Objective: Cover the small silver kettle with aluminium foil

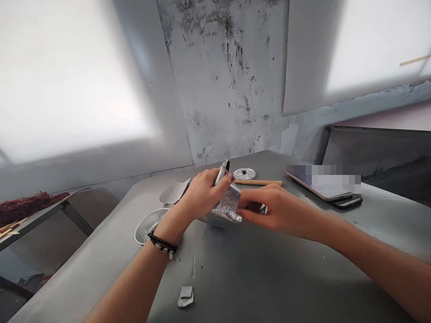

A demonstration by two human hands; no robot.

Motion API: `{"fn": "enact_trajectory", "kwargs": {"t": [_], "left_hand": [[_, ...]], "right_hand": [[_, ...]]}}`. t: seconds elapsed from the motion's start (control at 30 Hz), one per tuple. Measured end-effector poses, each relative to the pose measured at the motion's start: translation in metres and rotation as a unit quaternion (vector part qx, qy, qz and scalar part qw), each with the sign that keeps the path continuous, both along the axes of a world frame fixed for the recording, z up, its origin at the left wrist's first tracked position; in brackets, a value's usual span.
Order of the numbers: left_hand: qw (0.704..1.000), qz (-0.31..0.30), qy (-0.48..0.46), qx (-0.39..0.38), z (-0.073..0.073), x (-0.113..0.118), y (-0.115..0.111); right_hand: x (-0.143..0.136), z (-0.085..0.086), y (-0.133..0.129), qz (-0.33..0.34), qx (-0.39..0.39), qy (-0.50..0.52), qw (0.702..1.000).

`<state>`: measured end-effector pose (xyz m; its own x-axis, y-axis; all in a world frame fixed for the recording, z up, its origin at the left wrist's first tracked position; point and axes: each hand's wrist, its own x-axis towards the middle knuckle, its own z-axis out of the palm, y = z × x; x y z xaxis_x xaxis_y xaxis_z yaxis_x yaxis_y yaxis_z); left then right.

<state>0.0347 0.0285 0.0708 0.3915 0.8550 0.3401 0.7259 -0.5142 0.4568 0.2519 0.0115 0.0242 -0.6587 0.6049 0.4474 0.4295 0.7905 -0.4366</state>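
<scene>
My left hand [202,190], with dark beaded bracelets at the wrist, is closed around a silvery metal vessel [217,218] held low over the table. A light and black piece [225,166], perhaps its handle, sticks up past the thumb. Crinkled silver foil [230,202] lies against the vessel's right side. From the right, my right hand [266,206] pinches the foil's edge between curled fingers. Both hands hide much of the vessel. Beside my left wrist rests a perforated metal strainer [144,228], partly covered by the arm.
Behind the hands lie a round lid [244,173] with a dark knob and a wooden stick [257,182]. A grey sheet [173,192] is at left. Stacked devices [323,184] lie at right. A small folded scrap [186,296] sits on the grey table [269,278] in front.
</scene>
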Motion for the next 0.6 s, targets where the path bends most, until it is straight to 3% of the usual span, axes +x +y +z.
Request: {"fn": "enact_trajectory", "kwargs": {"t": [0.07,0.13,0.3,0.37,0.47,0.53,0.6], "left_hand": [[1.0,0.01,-0.005,-0.011,-0.0002,-0.0002,0.0001],[1.0,0.015,-0.015,-0.02,-0.0002,-0.0006,0.0002],[1.0,0.003,-0.018,-0.015,0.0003,0.0002,-0.0012],[1.0,0.011,-0.02,-0.015,0.0001,0.0009,-0.0016],[0.999,0.015,-0.026,-0.012,-0.0008,0.0009,-0.001],[1.0,0.011,-0.029,-0.005,-0.0014,0.0006,-0.0002],[1.0,0.006,-0.028,-0.001,-0.002,0.0002,0.0007]], "right_hand": [[0.0016,-0.0019,0.0033,-0.04,0.069,0.0,0.997],[0.0033,-0.0037,0.0056,-0.036,0.097,-0.039,0.994],[0.0041,0.0022,-0.0006,0.059,-0.061,-0.053,0.995],[0.0038,0.0038,-0.0012,0.025,-0.048,-0.006,0.999],[0.0036,-0.0001,0.0038,-0.059,0.067,0.017,0.996],[0.0037,-0.0034,0.0069,-0.044,0.091,-0.015,0.995],[0.0041,-0.0032,0.0062,0.016,0.026,-0.047,0.998]]}}
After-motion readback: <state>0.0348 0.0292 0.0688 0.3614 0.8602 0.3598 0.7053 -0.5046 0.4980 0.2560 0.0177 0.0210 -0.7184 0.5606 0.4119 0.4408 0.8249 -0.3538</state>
